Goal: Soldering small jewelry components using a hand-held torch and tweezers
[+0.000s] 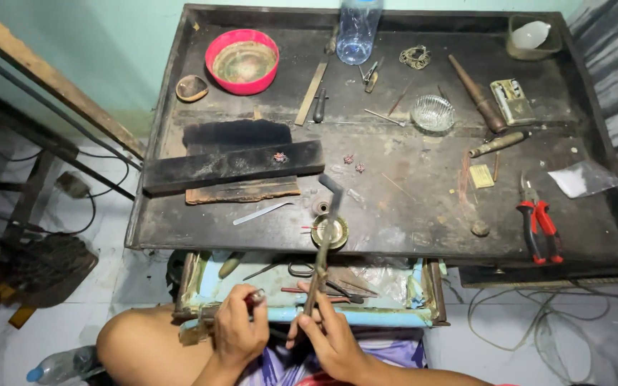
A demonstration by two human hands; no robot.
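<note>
We are closing our left hand (239, 330) around a small metal piece (257, 294), bracing it low over the lap, while our right hand (329, 336) fingers are pinching a long file (323, 239), angling it up over the open drawer (309, 286) toward the bench (423, 214), where red pliers (538, 220) are lying within reach.

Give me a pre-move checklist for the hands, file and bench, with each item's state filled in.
1. Right hand grips the file: ok.
2. Left hand pinches a small piece: ok.
3. File touching the piece: not ok, they are apart.
4. Drawer open under the hands: ok.
5. Pliers lying clear on the bench, away from both hands: ok.
6. What the piece is: cannot tell, too small.
</note>
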